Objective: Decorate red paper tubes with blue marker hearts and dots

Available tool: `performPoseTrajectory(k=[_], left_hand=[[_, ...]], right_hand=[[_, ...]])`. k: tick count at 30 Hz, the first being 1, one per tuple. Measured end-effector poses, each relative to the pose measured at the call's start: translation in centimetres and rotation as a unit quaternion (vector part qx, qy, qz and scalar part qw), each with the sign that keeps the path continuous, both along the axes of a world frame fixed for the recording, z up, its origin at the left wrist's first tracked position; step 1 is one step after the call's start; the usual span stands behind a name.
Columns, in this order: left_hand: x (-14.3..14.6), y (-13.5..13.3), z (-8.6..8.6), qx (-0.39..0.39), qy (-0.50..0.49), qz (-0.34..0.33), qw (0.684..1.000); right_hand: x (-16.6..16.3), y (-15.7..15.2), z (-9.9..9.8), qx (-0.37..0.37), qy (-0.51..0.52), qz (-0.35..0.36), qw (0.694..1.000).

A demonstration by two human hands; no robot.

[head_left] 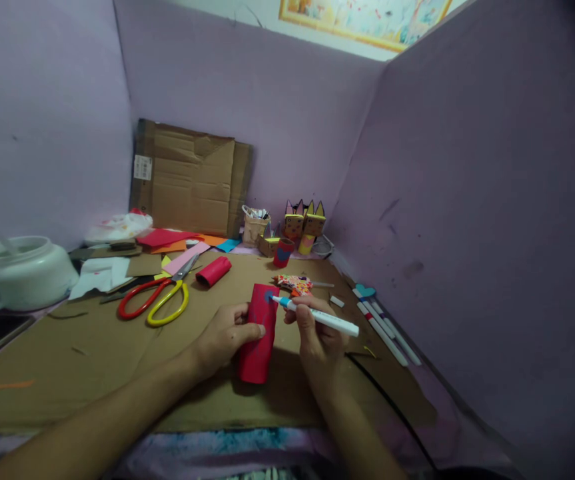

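Note:
My left hand (pixel 227 337) is wrapped round a red paper tube (pixel 258 357), its thumb lying across the front. The tube stands nearly upright, leaning slightly, above the cardboard. Near its top shows a blue mark (pixel 268 295). In my right hand (pixel 320 340) is a white marker (pixel 334 322) with a blue band, held like a pen. The marker's tip touches or nearly touches the tube beside the blue mark. Behind the tube lie a shorter red roll (pixel 214 272) and a colourful patterned glue gun (pixel 294 285).
Scissors (pixel 154 297) with red and yellow handles lie left. A white pot (pixel 27 273) stands far left. Several markers (pixel 384 333) line the right edge, near a black cable (pixel 392 403). Paper scraps, a decorated red tube (pixel 284 253) and cardboard sheets (pixel 192 177) are at the back.

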State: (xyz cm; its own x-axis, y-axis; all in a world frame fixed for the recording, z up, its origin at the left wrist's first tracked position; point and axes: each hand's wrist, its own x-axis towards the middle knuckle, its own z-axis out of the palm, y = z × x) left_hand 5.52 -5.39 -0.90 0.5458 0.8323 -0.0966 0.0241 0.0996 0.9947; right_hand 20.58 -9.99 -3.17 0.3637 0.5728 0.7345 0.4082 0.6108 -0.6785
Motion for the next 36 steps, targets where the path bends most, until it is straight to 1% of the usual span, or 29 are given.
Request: performPoseTrajectory(k=[14, 18, 24, 31, 36], left_hand=[[0.02, -0.04, 0.05, -0.007, -0.009, 0.001, 1.000], [0.03, -0.09, 0.05, -0.014, -0.014, -0.001, 1.000], [0.09, -0.07, 0.14, -0.003, -0.012, 0.004, 1.000], [0.09, -0.06, 0.29, 0.009, 0.000, 0.005, 1.000], [0.04, -0.13, 0.20, -0.009, -0.004, 0.003, 1.000]], right_hand=[[-0.15, -0.46, 0.68, -0.011, -0.020, -0.020, 1.000], [-0.12, -0.50, 0.64, 0.001, -0.018, -0.034, 0.999], [-0.24, -0.34, 0.72, 0.021, -0.004, -0.020, 1.000], [-0.36, -0.35, 0.78, -0.002, -0.021, -0.013, 1.000], [-0.23, -0.38, 0.53, -0.011, -0.017, -0.018, 1.000]])
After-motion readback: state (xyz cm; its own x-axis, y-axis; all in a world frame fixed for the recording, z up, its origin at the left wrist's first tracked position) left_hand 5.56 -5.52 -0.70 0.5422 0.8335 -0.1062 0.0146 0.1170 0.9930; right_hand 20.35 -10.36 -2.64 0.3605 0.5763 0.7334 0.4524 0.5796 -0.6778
